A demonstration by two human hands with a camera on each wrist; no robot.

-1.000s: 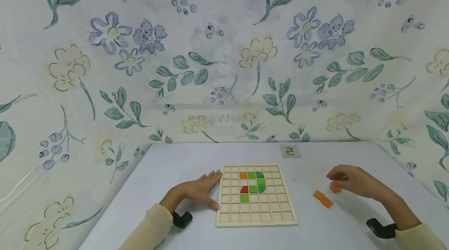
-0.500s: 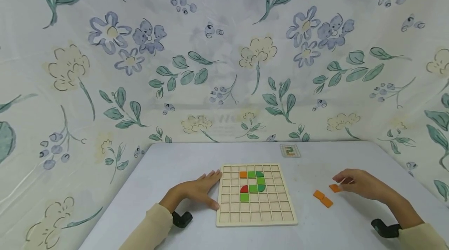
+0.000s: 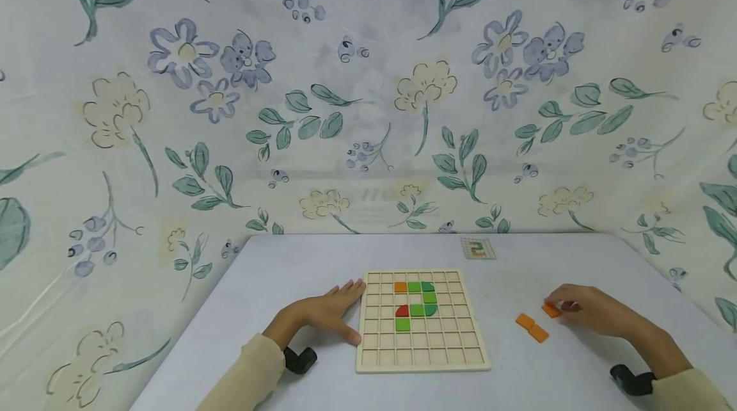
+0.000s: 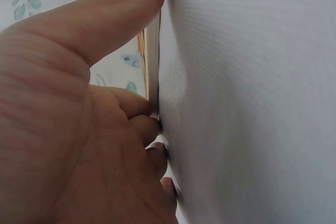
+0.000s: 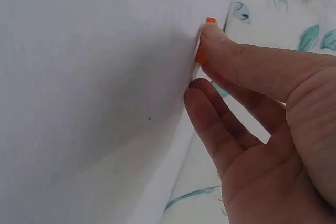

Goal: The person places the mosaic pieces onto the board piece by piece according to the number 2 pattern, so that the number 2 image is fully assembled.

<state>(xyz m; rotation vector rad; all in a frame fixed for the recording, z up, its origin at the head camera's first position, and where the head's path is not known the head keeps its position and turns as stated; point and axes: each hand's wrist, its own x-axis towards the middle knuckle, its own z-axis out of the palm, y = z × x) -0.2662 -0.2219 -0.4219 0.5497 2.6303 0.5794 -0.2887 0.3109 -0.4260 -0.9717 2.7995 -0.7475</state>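
A wooden grid board (image 3: pixel 460 338) lies flat on the table. Set in its cells are an orange square (image 3: pixel 400 287), several green tiles (image 3: pixel 417 310) and a red rounded tile (image 3: pixel 402 311). My left hand (image 3: pixel 324 314) rests with spread fingers against the board's left edge; in the left wrist view the thumb and fingertips meet that edge. To the right of the board, my right hand (image 3: pixel 595 310) pinches an orange tile (image 3: pixel 551 310) between thumb and finger, low at the tabletop. The right wrist view shows the thumb (image 5: pixel 215 35) on this tile, its far side hidden.
Two more orange tiles (image 3: pixel 525 321) lie touching or nearly so between the board and my right hand. A small pattern card (image 3: pixel 478 248) sits near the table's back edge. Behind the white table (image 3: pixel 299 257) hangs a floral cloth (image 3: pixel 368 110).
My right hand has come down onto the orange tile beside it and now pinches it. My left hand and the board have stayed in place.
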